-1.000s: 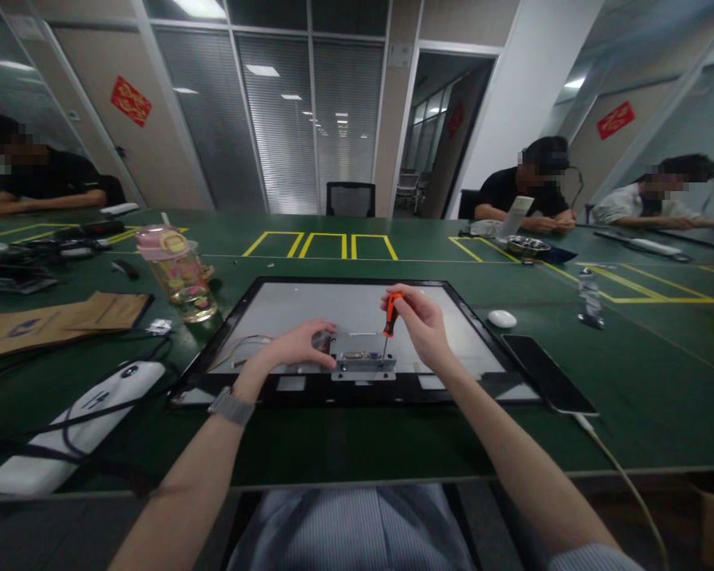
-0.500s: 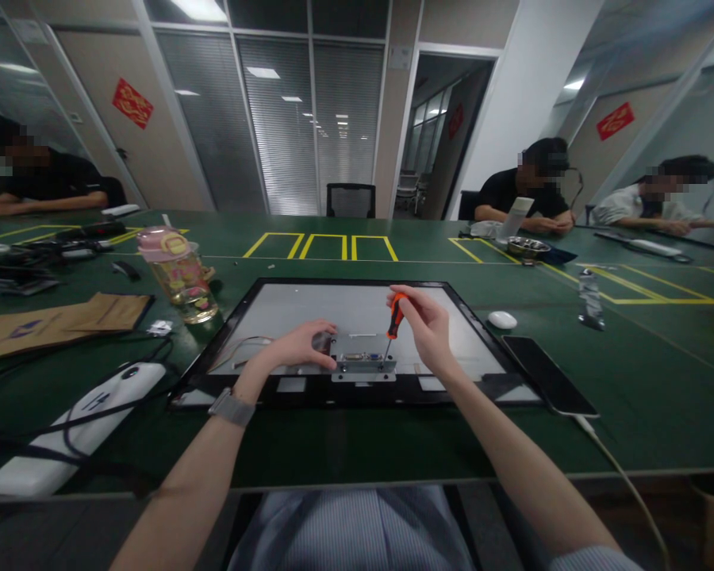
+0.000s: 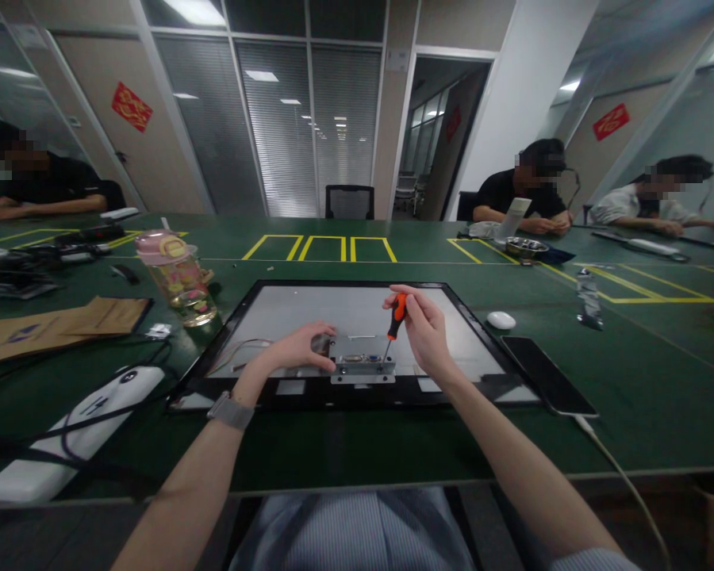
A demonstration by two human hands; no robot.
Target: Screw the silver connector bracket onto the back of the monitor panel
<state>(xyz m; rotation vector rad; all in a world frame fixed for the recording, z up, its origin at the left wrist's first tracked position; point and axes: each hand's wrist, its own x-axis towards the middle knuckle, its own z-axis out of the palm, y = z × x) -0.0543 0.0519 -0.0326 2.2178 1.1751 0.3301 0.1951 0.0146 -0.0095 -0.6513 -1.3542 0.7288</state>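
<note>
1. a metal bracket (image 3: 362, 369) with a row of ports is set on a flat panel (image 3: 291, 309), at the middle of the panel's near edge.
2. an orange-and-black screwdriver (image 3: 398, 309) is held slightly tilted, its shaft pointed down at the bracket's right end; whether a screw is met cannot be told.
3. the screwdriver's handle is pinched by the closed fingers of the right hand (image 3: 427, 327).
4. the left hand (image 3: 297, 346) is kept half open, fingers and thumb curved at the bracket's left end; whether it is firmly gripped cannot be told.
5. the panel is laid near the near edge of the green table (image 3: 333, 452).
6. a phone (image 3: 547, 374) is placed by the panel's near right corner, a bottle (image 3: 182, 285) beside its left edge.
</note>
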